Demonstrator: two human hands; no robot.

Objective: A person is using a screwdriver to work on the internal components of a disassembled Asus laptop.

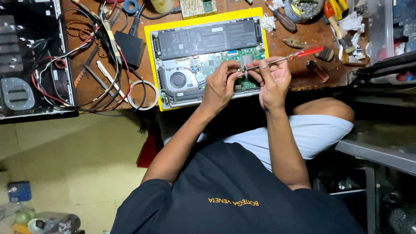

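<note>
An opened laptop, bottom cover off, is laid on a yellow mat on the brown worktop. A red-handled screwdriver is pinched in the right hand, its tip brought to a small part held between the fingertips of the left hand, both hands raised just over the green board at 6 o'clock of the black battery. The step in hand is judged to be screw handling at the driver tip; steady seating of the tip is called for before any turning. Pale rectangular labels are seen on the battery. A tape roll is placed at 9 o'clock of the laptop, a black adapter at 10 o'clock, a round tin at 1 o'clock.
</note>
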